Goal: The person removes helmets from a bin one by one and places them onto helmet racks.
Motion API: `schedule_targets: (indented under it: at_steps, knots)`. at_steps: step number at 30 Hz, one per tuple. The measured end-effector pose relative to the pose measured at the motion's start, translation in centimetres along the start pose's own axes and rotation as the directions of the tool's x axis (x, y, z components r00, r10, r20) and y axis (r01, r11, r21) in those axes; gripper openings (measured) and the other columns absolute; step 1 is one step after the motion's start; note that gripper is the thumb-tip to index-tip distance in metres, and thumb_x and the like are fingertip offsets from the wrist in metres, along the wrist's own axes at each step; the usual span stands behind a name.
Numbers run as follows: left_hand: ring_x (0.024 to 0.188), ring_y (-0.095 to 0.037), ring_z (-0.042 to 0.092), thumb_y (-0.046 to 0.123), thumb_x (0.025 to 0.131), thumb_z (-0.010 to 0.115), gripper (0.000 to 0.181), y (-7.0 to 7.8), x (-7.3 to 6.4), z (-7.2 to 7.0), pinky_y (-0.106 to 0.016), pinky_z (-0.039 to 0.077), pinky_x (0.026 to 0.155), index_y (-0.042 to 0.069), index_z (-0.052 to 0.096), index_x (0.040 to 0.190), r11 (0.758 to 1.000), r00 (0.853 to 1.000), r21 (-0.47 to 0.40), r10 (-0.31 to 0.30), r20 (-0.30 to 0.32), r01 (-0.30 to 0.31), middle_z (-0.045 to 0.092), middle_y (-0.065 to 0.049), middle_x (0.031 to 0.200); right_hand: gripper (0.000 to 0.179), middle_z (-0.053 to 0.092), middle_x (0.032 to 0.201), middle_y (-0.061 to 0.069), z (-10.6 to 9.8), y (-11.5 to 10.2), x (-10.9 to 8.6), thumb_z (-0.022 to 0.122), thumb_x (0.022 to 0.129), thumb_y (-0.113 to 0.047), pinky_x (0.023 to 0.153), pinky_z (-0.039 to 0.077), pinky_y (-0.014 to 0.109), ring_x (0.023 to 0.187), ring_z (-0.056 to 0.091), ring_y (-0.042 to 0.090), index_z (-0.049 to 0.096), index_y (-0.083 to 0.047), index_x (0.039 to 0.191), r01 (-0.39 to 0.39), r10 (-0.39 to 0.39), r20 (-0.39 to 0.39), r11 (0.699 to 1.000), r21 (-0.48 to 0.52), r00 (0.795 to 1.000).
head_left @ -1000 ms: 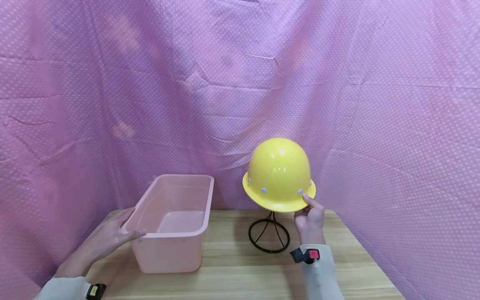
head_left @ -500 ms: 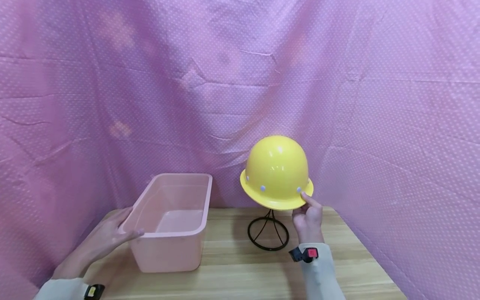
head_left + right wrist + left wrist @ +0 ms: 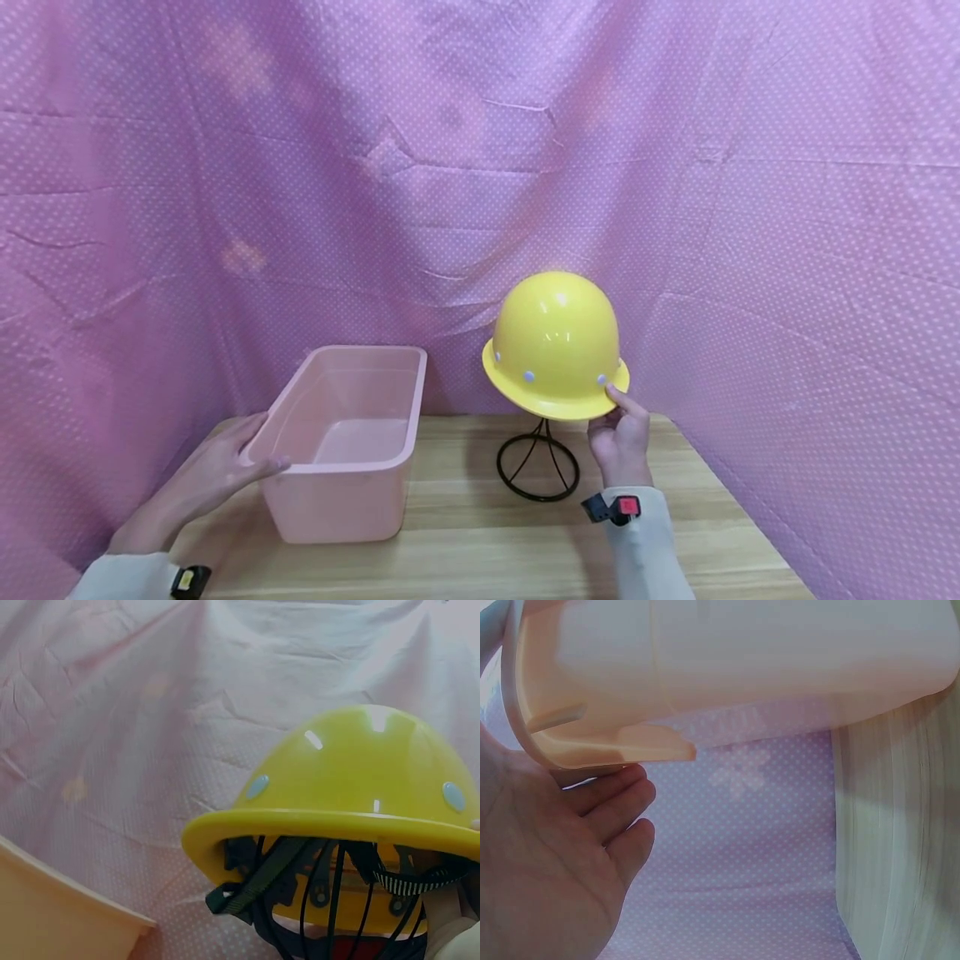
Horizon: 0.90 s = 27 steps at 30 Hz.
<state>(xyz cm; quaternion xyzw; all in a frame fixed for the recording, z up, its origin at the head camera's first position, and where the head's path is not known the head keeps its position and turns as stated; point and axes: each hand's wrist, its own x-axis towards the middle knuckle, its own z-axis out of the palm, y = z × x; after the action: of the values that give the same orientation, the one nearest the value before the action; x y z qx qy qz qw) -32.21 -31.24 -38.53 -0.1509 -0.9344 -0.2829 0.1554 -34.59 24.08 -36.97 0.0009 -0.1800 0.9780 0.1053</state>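
A yellow hard hat point(image 3: 557, 350) with pale rivets sits over a black wire stand point(image 3: 538, 467), its brim tilted. My right hand point(image 3: 621, 437) pinches the brim's near right side, thumb outside and fingers beneath. In the right wrist view, dark straps point(image 3: 274, 874) and the stand's wires show inside the hat's shell. To the left stands a pink plastic tub point(image 3: 337, 504) with nothing in it. My left hand point(image 3: 213, 475) holds its near left corner, thumb over the front rim and fingers along the left side. Those fingers point(image 3: 619, 806) curl just below the rim in the left wrist view.
Everything stands on a light wood-grain table point(image 3: 480, 554). A pink polka-dot cloth point(image 3: 465, 208) hangs behind and along both sides, close to the table's edges. The tub and the stand are a short way apart.
The whole head view shifts slightly. Both hands keep their places on the tub and the hard hat, and neither thing visibly moves.
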Motion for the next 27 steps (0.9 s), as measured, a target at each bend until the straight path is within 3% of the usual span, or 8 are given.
schedule_targets:
  at_steps: [5, 15, 17, 20, 23, 27]
  knots:
    - [0.135, -0.050, 0.042, 0.048, 0.090, 0.072, 0.083, -0.1, 0.1, 0.0, -0.075, 0.034, 0.102, 0.006, 0.041, 0.154, 0.999, 0.998, -0.012, 0.041, -0.039, -0.041, 0.051, -0.030, 0.145, 0.020, 0.081, 0.096, 0.006, 0.0, 0.1, 0.0, 0.055, 0.101, -0.006, 0.089, 0.060, 0.022, 0.096, 0.077, 0.010, 0.064, -0.009, 0.118, 0.010, -0.010, 0.014, 1.000, -0.019, 1.000]
    - [0.135, -0.048, 0.044, 0.052, 0.090, 0.071, 0.084, -0.3, 0.0, -0.1, -0.074, 0.038, 0.099, 0.011, 0.039, 0.156, 0.999, 0.999, 0.023, 0.030, -0.019, -0.029, 0.054, -0.025, 0.145, 0.018, 0.080, 0.095, 0.001, -0.3, 0.3, -0.4, 0.060, 0.101, -0.019, 0.093, 0.059, 0.023, 0.092, 0.075, 0.010, 0.067, -0.011, 0.115, 0.041, -0.042, -0.039, 0.999, -0.011, 0.998]
    - [0.135, -0.049, 0.044, 0.053, 0.090, 0.070, 0.085, -0.3, 0.0, -0.1, -0.075, 0.038, 0.098, 0.012, 0.038, 0.157, 0.999, 1.000, 0.027, 0.023, -0.016, -0.023, 0.053, -0.026, 0.146, 0.021, 0.075, 0.082, -0.001, -0.4, 0.4, -0.3, 0.056, 0.103, -0.024, 0.088, 0.060, 0.021, 0.078, 0.070, 0.008, 0.071, -0.011, 0.109, 0.058, -0.060, -0.049, 0.998, -0.031, 0.997]
    - [0.136, -0.050, 0.043, 0.054, 0.090, 0.069, 0.085, -0.3, 0.1, -0.1, -0.076, 0.037, 0.098, 0.012, 0.037, 0.157, 0.999, 1.000, 0.030, 0.015, -0.010, -0.014, 0.052, -0.026, 0.147, 0.032, 0.061, 0.063, -0.002, -0.6, 0.5, -0.1, 0.051, 0.105, -0.029, 0.074, 0.056, 0.020, 0.059, 0.051, 0.010, 0.074, -0.012, 0.091, 0.073, -0.077, -0.057, 0.995, -0.063, 0.995]
    - [0.136, -0.051, 0.042, 0.054, 0.090, 0.069, 0.085, -0.3, 0.0, -0.1, -0.076, 0.036, 0.100, 0.010, 0.038, 0.157, 1.000, 1.000, 0.024, 0.011, -0.008, -0.011, 0.051, -0.028, 0.147, 0.041, 0.053, 0.058, -0.002, -0.8, 0.5, 0.2, 0.048, 0.106, -0.032, 0.065, 0.047, 0.022, 0.056, 0.040, 0.012, 0.069, -0.013, 0.076, 0.080, -0.084, -0.071, 0.995, -0.063, 0.994]
    - [0.137, -0.053, 0.039, 0.053, 0.091, 0.069, 0.086, -0.2, 0.0, -0.1, -0.078, 0.033, 0.100, 0.009, 0.037, 0.157, 1.000, 1.000, 0.011, 0.007, 0.006, -0.007, 0.048, -0.029, 0.149, 0.045, 0.050, 0.059, -0.003, -1.1, 0.5, 0.5, 0.045, 0.106, -0.031, 0.066, 0.045, 0.023, 0.057, 0.039, 0.012, 0.057, -0.014, 0.066, 0.082, -0.087, -0.080, 0.995, -0.059, 0.993]
